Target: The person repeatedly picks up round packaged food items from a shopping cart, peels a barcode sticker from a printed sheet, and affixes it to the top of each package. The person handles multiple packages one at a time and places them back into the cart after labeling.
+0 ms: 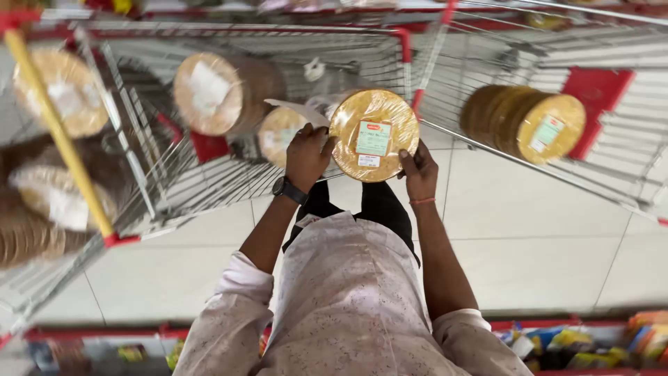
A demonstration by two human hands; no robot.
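Both of my hands hold a round, flat, yellow packet of thin discs (374,136) wrapped in clear film, with a small white and green label on its face. My left hand (308,154), with a dark watch on its wrist, grips the packet's left edge. On the wrist of my right hand (419,170) is a red thread, and this hand grips the lower right edge. I hold the packet just in front of a wire basket (278,31) with red trim. A paler round packet (280,132) sits right behind my left hand.
The wire basket holds another round brown stack (223,90). A wire bin on the left (132,174) holds several more stacks (62,87). A third wire basket on the right (626,160) holds a yellow stack (529,122). Pale floor tiles lie below; low shelves with coloured packets (591,341) run behind me.
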